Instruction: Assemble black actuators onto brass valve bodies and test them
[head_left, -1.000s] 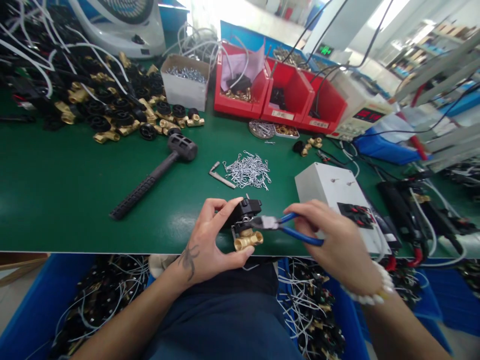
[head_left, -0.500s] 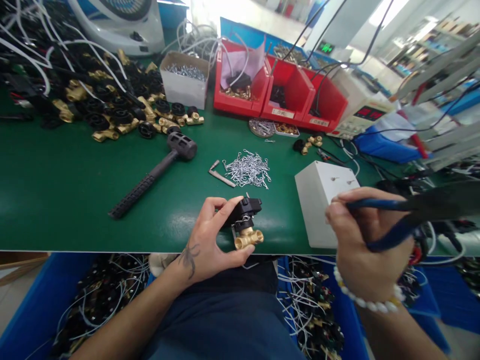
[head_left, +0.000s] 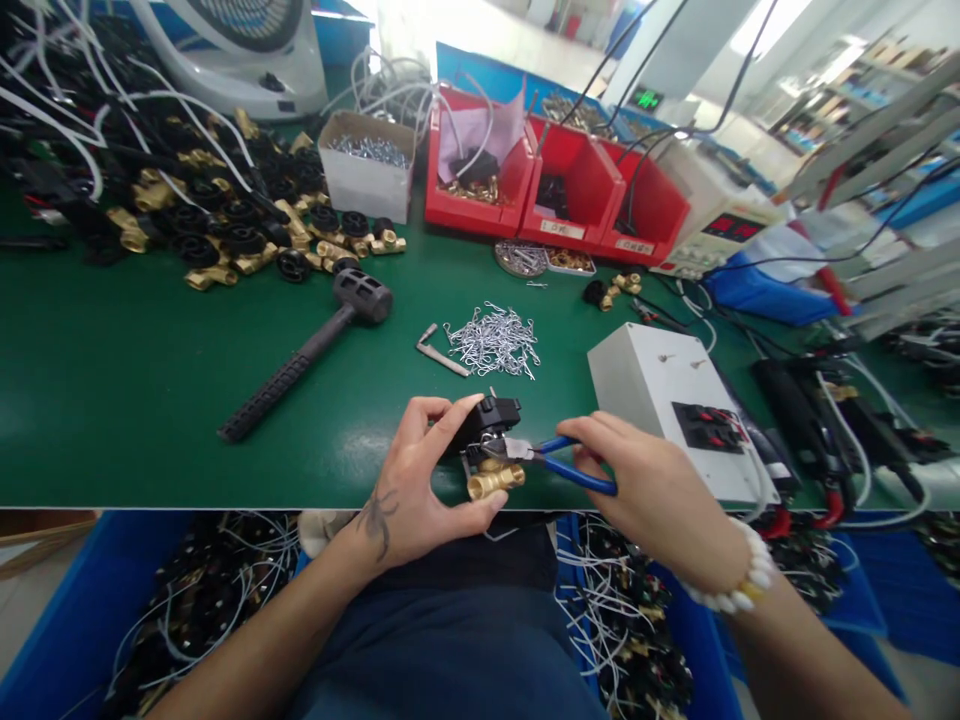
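Near the front edge of the green bench, my left hand [head_left: 420,475] grips a brass valve with a black housing [head_left: 496,484], fingers on the black top and thumb under the brass body. My right hand [head_left: 637,480] is closed round the blue handles of a pair of pliers [head_left: 577,468]. The pliers' jaws touch the valve between the black part and the brass, where a wire clip sat. Whether the jaws grip the clip is too small to tell. Beyond the valve lies a pile of silver spring clips [head_left: 495,340], beside a bent metal piece [head_left: 442,357].
A black mallet [head_left: 315,350] lies to the left, before a heap of brass valves [head_left: 255,250]. At the back stand a white box of clips [head_left: 367,170] and red bins [head_left: 480,205]. To the right is a grey box with sockets [head_left: 637,390]. Blue crates [head_left: 75,620] sit below the bench.
My right hand has swung the pliers in from the right, turning their jaws left onto the valve. My left hand keeps hold of the valve in nearly the same place.
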